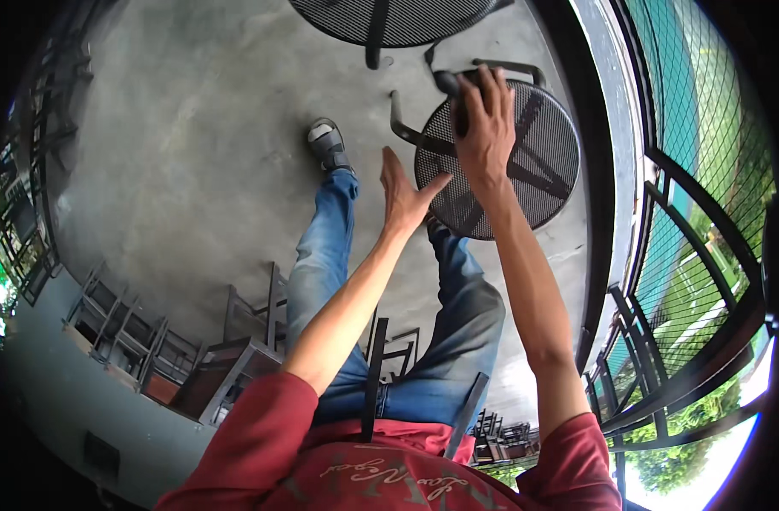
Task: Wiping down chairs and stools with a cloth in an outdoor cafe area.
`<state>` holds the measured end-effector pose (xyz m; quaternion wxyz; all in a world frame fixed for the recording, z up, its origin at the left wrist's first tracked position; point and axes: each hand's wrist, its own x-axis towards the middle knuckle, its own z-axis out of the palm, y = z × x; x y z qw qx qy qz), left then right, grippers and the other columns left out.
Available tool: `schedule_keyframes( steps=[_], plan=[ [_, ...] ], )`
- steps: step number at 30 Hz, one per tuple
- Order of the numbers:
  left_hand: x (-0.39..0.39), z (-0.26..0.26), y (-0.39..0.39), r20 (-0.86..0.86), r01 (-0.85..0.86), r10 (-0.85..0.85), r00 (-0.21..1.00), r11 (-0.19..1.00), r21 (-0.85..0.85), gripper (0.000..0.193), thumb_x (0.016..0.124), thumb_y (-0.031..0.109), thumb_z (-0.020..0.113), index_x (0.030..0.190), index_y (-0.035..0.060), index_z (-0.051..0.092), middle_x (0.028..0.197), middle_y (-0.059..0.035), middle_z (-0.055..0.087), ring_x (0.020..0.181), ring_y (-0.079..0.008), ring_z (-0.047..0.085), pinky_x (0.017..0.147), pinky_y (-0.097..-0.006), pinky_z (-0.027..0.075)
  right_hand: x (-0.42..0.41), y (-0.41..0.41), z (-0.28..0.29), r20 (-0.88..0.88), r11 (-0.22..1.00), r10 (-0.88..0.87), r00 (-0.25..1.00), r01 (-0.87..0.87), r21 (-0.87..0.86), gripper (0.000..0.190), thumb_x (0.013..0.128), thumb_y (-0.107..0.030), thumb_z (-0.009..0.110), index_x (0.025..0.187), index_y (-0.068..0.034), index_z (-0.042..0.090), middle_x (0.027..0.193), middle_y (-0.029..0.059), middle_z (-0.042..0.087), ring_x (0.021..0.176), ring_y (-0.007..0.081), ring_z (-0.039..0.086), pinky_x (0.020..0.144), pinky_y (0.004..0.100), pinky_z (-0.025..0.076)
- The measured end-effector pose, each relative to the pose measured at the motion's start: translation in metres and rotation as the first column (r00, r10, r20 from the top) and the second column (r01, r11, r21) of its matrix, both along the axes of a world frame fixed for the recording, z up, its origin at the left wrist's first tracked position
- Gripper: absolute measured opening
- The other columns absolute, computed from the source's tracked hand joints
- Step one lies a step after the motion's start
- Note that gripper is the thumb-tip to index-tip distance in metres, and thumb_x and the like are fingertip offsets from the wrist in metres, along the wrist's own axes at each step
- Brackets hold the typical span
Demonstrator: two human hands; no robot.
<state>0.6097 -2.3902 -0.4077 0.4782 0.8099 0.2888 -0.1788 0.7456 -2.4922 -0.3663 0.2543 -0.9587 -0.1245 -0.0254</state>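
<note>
A round black metal-mesh stool (536, 185) stands at my right foot, with bent tubular legs showing past its rim. My right hand (488, 121) is over the far left part of the mesh seat, fingers stretched forward. Against those fingers is a dark rounded object (447, 83), partly covered; whether the hand grips it cannot be told. My left hand (405, 195) is beside the seat's left edge, thumb and fingers spread, holding nothing. Its thumb tip overlaps the mesh rim in the view.
Another round mesh top (395, 19) stands ahead, cut off by the upper edge. Dark wooden furniture (217, 377) lines the wall behind on the left. A black railing with wire mesh (696, 223) runs along the right. Grey concrete floor (191, 160) stretches left of my sandalled foot (327, 144).
</note>
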Motion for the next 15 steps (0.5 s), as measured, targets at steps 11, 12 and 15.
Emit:
schedule_keyframes(
  steps=[11, 12, 15],
  plan=[
    [0.015, -0.009, 0.018, 0.150, 0.292, -0.266, 0.952, 0.937, -0.194, 0.088, 0.073, 0.052, 0.062, 0.139, 0.0070, 0.024, 0.136, -0.0231, 0.033, 0.127, -0.0389, 0.028, 0.103, -0.0477, 0.028, -0.039, 0.089, -0.029, -0.474, 0.673, 0.174, 0.863, -0.456, -0.582, 0.025, 0.075, -0.012, 0.054, 0.099, -0.005, 0.058, 0.102, 0.0117, 0.058, 0.103, 0.0283, 0.054, 0.086, 0.0389, 0.044],
    [0.014, -0.004, 0.013, 0.110, 0.270, -0.253, 0.961, 0.948, -0.172, 0.083, 0.074, 0.054, 0.059, 0.139, 0.0136, 0.027, 0.135, -0.0198, 0.037, 0.130, -0.0345, 0.028, 0.104, -0.0463, 0.026, -0.026, 0.098, -0.042, -0.538, 0.683, 0.112, 0.835, -0.458, -0.569, 0.023, 0.076, -0.012, 0.054, 0.097, -0.006, 0.060, 0.094, 0.0091, 0.062, 0.092, 0.0260, 0.060, 0.076, 0.0355, 0.049],
    [-0.006, -0.032, 0.006, -0.021, 0.395, -0.394, 0.919, 0.918, 0.022, 0.080, 0.076, 0.053, 0.057, 0.140, 0.0151, 0.027, 0.141, -0.0178, 0.028, 0.132, -0.0347, 0.025, 0.103, -0.0527, 0.026, 0.006, 0.123, -0.092, -0.637, 0.698, 0.132, 0.759, -0.528, -0.485, 0.019, 0.075, -0.011, 0.056, 0.092, -0.007, 0.062, 0.087, 0.0072, 0.064, 0.078, 0.0240, 0.064, 0.062, 0.0322, 0.050]
  ],
)
